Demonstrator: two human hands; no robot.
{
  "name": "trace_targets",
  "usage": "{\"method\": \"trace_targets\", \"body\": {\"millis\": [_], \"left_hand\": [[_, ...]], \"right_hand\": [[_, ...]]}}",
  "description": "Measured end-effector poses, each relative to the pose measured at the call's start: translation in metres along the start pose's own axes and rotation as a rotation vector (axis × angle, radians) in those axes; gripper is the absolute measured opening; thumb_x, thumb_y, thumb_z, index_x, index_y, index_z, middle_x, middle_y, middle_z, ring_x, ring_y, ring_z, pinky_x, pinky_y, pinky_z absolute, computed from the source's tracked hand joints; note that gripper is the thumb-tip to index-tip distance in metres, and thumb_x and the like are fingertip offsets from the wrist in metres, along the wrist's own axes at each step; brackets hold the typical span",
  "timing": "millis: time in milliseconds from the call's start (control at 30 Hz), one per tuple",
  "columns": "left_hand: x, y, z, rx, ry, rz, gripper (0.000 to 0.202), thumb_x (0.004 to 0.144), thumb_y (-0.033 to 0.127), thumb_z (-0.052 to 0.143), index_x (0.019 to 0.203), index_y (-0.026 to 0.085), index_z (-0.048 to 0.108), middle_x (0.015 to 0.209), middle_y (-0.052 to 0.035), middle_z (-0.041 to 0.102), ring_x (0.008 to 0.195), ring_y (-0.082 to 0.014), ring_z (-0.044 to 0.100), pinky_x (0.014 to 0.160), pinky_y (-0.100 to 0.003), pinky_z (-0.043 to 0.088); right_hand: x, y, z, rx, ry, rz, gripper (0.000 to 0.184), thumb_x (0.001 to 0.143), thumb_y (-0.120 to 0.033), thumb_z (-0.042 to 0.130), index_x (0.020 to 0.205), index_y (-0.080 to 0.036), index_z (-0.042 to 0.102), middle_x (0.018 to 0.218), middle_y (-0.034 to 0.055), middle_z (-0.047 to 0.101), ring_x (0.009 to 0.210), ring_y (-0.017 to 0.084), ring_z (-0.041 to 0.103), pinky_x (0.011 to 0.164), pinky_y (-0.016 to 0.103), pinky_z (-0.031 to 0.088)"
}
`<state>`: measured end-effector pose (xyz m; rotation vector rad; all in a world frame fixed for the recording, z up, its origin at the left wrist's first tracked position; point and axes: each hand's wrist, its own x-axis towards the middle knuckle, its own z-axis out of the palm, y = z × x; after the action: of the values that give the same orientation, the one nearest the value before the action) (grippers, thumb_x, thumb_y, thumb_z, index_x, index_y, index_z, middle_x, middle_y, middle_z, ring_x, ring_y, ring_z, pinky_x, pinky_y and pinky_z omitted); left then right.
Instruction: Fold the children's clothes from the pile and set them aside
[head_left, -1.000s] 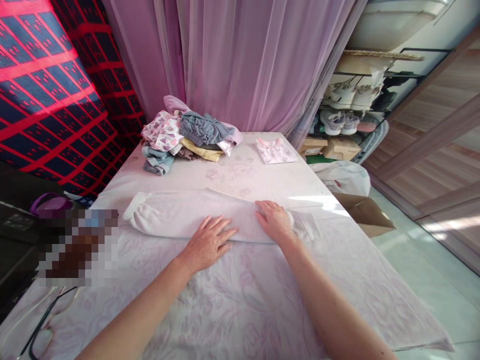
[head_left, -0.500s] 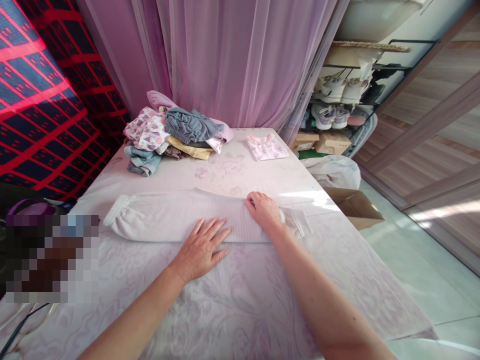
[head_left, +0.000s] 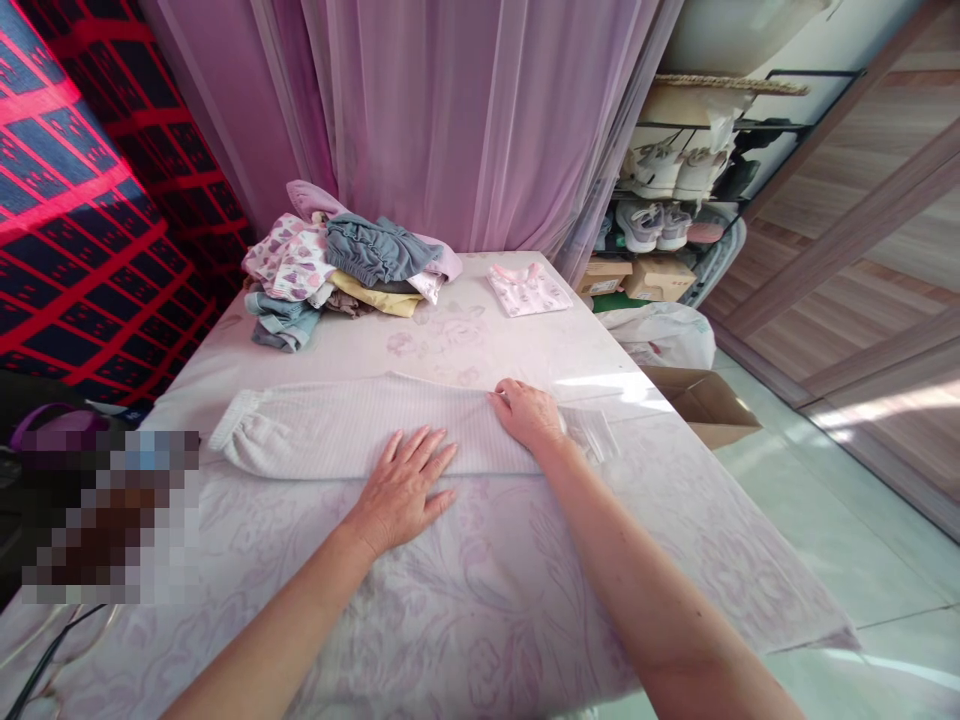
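Pale striped garment, flat on floral tablecloth, gathered end leftward.

Matt, finely ribbed cloth on the garment; smooth, matt cloth over the bench; sheer, faintly shiny fabric in the curtain; matt cardboard for the box; thin, crinkled plastic for the bag; wood-grained panels on the door; smooth, glossy floor.

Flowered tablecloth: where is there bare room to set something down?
Bare: between the clothes pile and folded pink-collared top; right of the right forearm. Crowded: far left, under that pile; centre, where left hand and right hand touch the striped garment.
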<state>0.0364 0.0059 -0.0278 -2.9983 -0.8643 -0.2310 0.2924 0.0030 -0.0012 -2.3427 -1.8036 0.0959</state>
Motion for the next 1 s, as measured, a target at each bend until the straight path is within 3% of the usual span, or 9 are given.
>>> {"method": "trace_targets", "body": {"millis": [133,267,1000], "left_hand": [[0.002,0.002,-0.003,-0.014,-0.039,0.002,0.057,0.097,0.044,0.043,0.151,0.036,0.030,0.158,-0.0080,0.034,0.146,-0.0293,0.027,0.115,-0.061,0.019],[0.006,0.006,-0.007,-0.037,-0.090,0.014,0.051,0.097,0.037,0.043,0.147,0.045,0.035,0.160,-0.0064,0.029,0.146,-0.0339,0.025,0.109,-0.071,0.020],[0.007,0.012,-0.007,-0.056,-0.095,-0.017,0.053,0.095,0.032,0.044,0.147,0.039,0.038,0.159,-0.0082,0.032,0.147,-0.0328,0.024,0.110,-0.073,0.015]], "right_hand": [[-0.006,0.019,-0.006,-0.045,-0.005,0.059,0.037,0.099,-0.048,0.040,0.111,-0.023,0.064,0.106,0.0078,0.073,0.094,0.023,0.068,0.076,0.029,0.042],[-0.005,0.034,-0.009,-0.096,-0.050,0.140,0.042,0.100,-0.049,0.036,0.105,-0.022,0.067,0.099,0.0101,0.074,0.092,0.024,0.068,0.077,0.031,0.043],[0.001,0.049,-0.014,-0.237,-0.051,0.107,0.047,0.100,-0.052,0.032,0.113,-0.022,0.065,0.098,0.0112,0.075,0.091,0.024,0.069,0.074,0.030,0.043]]}}
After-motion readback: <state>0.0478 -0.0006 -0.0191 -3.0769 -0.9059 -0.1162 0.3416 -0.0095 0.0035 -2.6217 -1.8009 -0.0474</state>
